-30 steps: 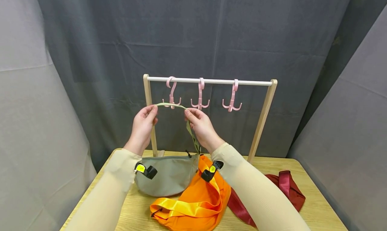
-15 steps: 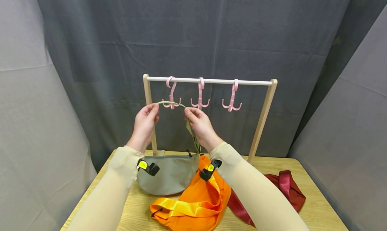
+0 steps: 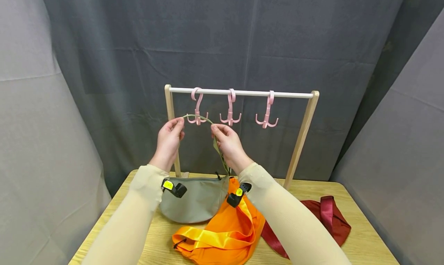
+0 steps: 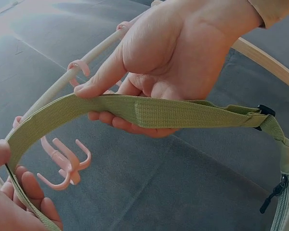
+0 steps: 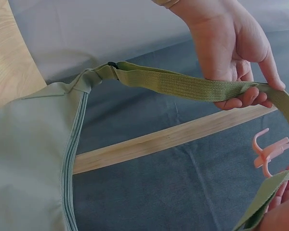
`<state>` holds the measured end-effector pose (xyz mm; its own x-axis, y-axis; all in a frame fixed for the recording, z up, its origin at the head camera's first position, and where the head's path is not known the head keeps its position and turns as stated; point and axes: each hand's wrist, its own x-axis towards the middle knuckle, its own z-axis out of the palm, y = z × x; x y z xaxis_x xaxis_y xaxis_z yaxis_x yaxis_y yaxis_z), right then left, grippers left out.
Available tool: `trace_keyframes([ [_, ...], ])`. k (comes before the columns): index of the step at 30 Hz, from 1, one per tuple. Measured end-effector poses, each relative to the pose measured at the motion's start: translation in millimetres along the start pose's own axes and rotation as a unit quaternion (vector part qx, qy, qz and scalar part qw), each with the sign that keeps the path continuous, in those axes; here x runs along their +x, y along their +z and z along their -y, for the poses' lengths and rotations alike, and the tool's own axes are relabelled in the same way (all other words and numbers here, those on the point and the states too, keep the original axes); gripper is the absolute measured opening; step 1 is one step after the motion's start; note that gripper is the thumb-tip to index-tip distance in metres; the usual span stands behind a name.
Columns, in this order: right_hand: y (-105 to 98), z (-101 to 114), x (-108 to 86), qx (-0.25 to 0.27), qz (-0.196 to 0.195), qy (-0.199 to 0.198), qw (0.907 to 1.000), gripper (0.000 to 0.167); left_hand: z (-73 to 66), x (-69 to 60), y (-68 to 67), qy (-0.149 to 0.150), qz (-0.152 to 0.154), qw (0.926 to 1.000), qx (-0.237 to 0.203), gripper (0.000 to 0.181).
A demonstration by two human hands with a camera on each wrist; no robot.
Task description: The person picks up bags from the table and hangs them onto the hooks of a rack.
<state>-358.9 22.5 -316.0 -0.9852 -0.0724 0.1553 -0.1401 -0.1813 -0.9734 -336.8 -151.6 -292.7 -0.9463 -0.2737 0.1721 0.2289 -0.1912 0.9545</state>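
A grey-green waist bag stands on the table below both hands, its olive strap lifted in an arch. My left hand pinches the strap left of the arch's top. With thumb and fingers, my right hand pinches it further right, where it drops towards the bag's right end. Just behind the arch hangs the leftmost pink hook; whether the strap touches it cannot be told. In the left wrist view, the strap's black buckle and zipper pull show near the bag's end.
A wooden rack with a white rail carries two more pink hooks, a middle one and a right one. An orange bag and a dark red bag lie on the wooden table. Grey curtains surround it.
My left hand has shifted slightly right and up, closer to the right hand, so the strap's arch is narrower. The grey-green bag has moved slightly right. The right hand stays nearly in place.
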Motion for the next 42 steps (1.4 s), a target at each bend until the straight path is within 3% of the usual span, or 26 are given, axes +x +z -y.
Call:
trace_keyframes([
  [17, -2, -5, 2.7, -0.003, -0.011, 0.002, 0.9999, 0.026, 6.3, 3.5, 9.8, -0.012, 0.0, 0.9999, -0.009, 0.035],
  [26, 1, -6, 4.7, 0.002, -0.011, 0.003, 0.9999, 0.031, 9.3, 5.6, 9.9, -0.014, -0.006, 0.9998, -0.014, 0.023],
  [42, 2, -11, 4.3, -0.001, -0.015, 0.014, 0.9998, 0.032, 15.5, 0.8, 15.0, -0.034, 0.001, 0.9994, 0.004, 0.032],
])
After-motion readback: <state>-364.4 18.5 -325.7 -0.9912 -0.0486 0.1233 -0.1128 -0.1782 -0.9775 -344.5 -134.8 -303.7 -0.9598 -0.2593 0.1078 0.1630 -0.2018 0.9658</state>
